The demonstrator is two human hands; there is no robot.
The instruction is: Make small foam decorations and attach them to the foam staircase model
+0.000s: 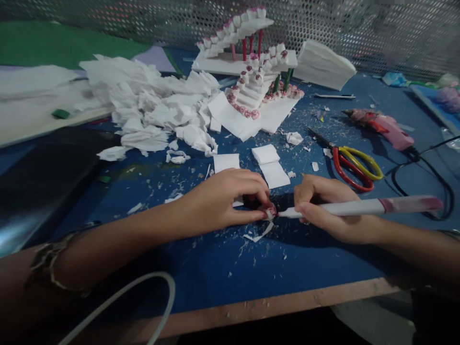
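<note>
My left hand (233, 196) pinches a small white paper rose (270, 212) with red-pink colouring, low over the blue table. In my right hand (323, 206) is a white marker pen (352, 207) with a dark pink end, its tip touching or nearly touching the rose. Beneath them lies a thin curled paper strip (260, 235). Just beyond my hands are a folded white paper piece (271, 167) and a white square of paper (226, 163), partly hidden by my left hand.
Behind stands a white model staircase (251, 91) trimmed with pink-tipped paper pieces. Crumpled white paper (154, 105) is heaped at left. Scissors (352, 165) with red and yellow handles and a pink glue gun (384, 127) with a black cord lie right. A white cable (168, 287) loops in front.
</note>
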